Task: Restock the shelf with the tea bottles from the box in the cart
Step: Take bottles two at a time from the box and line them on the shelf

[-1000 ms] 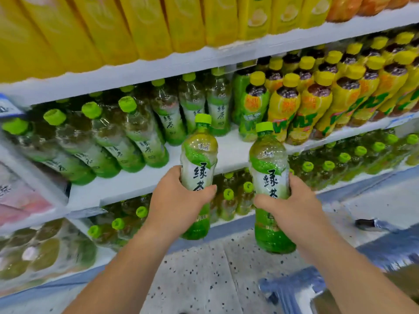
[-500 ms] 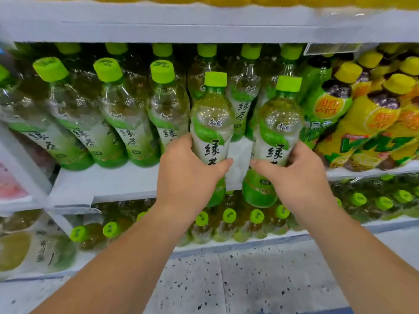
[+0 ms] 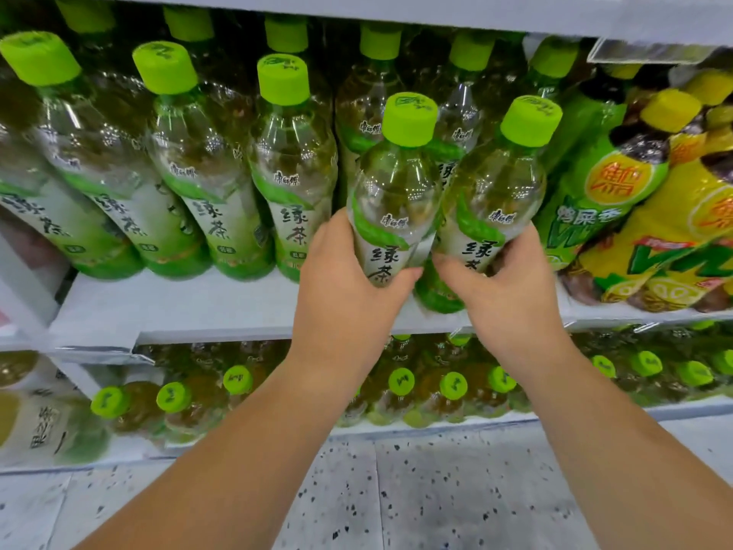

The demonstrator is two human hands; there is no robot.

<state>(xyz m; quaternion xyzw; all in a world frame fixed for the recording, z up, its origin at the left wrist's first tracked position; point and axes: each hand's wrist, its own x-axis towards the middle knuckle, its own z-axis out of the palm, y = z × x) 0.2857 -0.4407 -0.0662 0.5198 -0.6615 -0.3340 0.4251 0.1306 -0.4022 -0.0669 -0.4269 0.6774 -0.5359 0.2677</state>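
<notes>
My left hand [image 3: 345,287] grips a green tea bottle [image 3: 392,192] with a lime cap round its label. Beside it, my right hand [image 3: 507,287] grips a second green tea bottle [image 3: 496,192] of the same kind. Both bottles stand side by side, touching, over the front of the white shelf [image 3: 178,307], in the gap between the row of green tea bottles [image 3: 190,184] on the left and the yellow-capped bottles [image 3: 642,208] on the right. The second bottle's green base sits at the shelf board. More green tea bottles stand behind them.
The shelf above [image 3: 436,9] hangs close over the caps. A lower shelf [image 3: 436,424] holds more green-capped bottles [image 3: 400,383]. Speckled floor [image 3: 396,502] lies below. The cart and box are out of view.
Both hands have carried their bottles up and forward, from in front of the lower shelf to the middle shelf's gap, and brought them together. The view has closed in on the shelf.
</notes>
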